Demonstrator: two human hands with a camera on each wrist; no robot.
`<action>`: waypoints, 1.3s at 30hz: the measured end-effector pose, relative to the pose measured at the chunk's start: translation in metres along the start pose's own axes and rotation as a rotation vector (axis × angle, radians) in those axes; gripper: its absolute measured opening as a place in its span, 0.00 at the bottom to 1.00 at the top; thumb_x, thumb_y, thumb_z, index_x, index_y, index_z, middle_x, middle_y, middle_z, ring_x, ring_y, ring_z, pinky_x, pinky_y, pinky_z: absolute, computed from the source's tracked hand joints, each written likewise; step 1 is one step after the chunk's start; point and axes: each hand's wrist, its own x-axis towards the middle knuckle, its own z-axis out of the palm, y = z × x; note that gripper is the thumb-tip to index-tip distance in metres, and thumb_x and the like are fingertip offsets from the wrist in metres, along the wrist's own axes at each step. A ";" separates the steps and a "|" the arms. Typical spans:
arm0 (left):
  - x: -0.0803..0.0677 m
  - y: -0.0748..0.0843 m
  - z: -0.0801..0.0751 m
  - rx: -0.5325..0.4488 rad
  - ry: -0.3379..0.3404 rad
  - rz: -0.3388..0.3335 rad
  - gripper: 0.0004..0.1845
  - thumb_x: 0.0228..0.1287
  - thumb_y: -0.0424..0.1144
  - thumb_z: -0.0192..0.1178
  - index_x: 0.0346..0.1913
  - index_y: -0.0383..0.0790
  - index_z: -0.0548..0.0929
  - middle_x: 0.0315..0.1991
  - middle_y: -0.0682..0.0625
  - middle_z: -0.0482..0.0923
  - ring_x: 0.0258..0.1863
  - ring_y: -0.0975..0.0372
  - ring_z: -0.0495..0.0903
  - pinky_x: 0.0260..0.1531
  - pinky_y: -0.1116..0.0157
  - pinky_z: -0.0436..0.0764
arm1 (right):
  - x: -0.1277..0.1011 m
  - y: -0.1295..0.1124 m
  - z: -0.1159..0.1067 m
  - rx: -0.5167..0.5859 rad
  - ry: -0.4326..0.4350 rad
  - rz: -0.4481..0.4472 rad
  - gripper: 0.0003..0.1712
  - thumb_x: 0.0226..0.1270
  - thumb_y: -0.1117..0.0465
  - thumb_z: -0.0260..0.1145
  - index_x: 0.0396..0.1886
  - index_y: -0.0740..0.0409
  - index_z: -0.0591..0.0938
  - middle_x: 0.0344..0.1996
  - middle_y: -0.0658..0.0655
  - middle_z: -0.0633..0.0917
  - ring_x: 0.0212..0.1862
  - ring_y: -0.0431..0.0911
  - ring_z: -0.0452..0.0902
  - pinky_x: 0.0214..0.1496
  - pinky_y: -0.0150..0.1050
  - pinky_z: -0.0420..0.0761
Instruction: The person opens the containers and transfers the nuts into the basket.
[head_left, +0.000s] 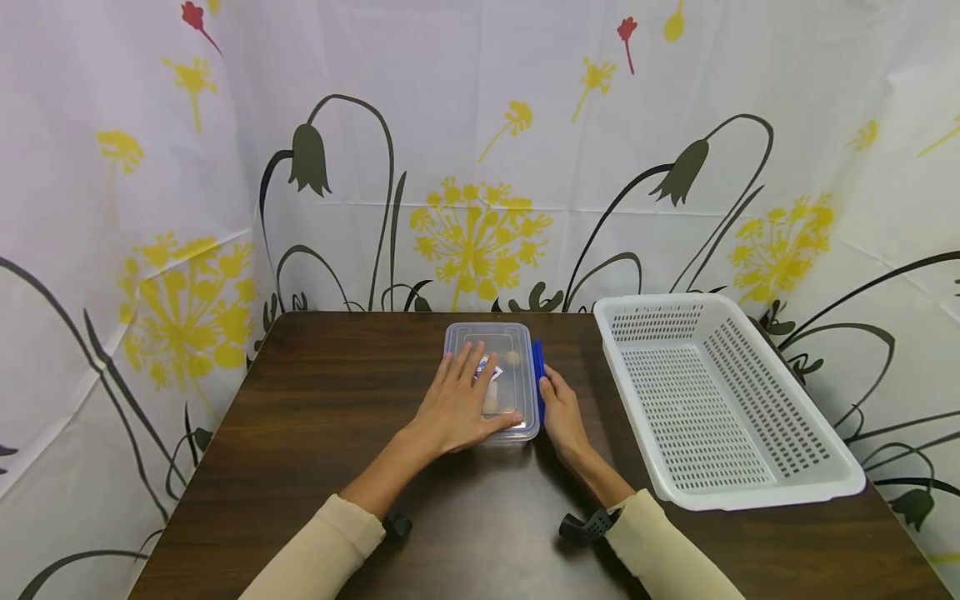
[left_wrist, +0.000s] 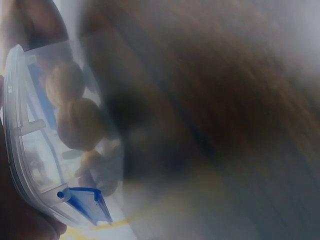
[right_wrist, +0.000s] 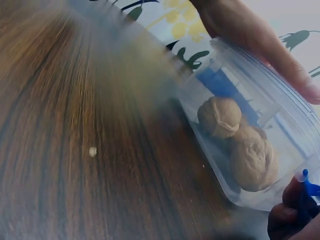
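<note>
A clear plastic food container (head_left: 512, 335) with a lid stands on the dark wooden table, with walnuts (right_wrist: 254, 163) showing through its wall. My left hand (head_left: 453, 408) rests on the lid, fingers straight and spread over a small white-and-blue label (head_left: 489, 368). On the container's right side, a blue latch (head_left: 538, 367) sticks up along the lid's edge. My right hand (head_left: 562, 417) pinches this latch between thumb and fingers. Another blue latch (left_wrist: 90, 204) appears at the container's edge in the left wrist view. The right palm is hidden.
To the right, a white perforated plastic basket (head_left: 630, 408) sits on the table (head_left: 315, 400). Behind the table's far edge hangs a white curtain (head_left: 465, 108) printed with flowers. A small pale crumb (right_wrist: 92, 151) lies on the wood in the right wrist view.
</note>
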 end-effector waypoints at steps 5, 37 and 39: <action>0.000 0.001 -0.001 -0.003 0.002 -0.006 0.58 0.68 0.79 0.50 0.85 0.38 0.54 0.86 0.38 0.43 0.86 0.45 0.40 0.83 0.43 0.41 | 0.001 -0.001 -0.001 -0.189 0.054 0.025 0.24 0.84 0.63 0.54 0.73 0.69 0.75 0.62 0.71 0.84 0.65 0.62 0.80 0.71 0.60 0.75; 0.007 -0.033 -0.016 -0.736 0.203 -0.345 0.47 0.76 0.47 0.63 0.84 0.29 0.50 0.84 0.31 0.46 0.82 0.37 0.52 0.81 0.43 0.53 | 0.023 -0.057 0.012 -0.407 -0.030 0.022 0.48 0.73 0.46 0.71 0.80 0.71 0.64 0.73 0.71 0.74 0.73 0.63 0.73 0.75 0.55 0.73; 0.006 -0.035 -0.015 -0.782 0.190 -0.379 0.46 0.77 0.45 0.63 0.84 0.29 0.50 0.84 0.30 0.48 0.82 0.37 0.52 0.81 0.43 0.53 | 0.025 -0.058 0.013 -0.425 -0.041 0.029 0.49 0.72 0.46 0.71 0.80 0.72 0.64 0.72 0.72 0.74 0.73 0.64 0.73 0.75 0.55 0.73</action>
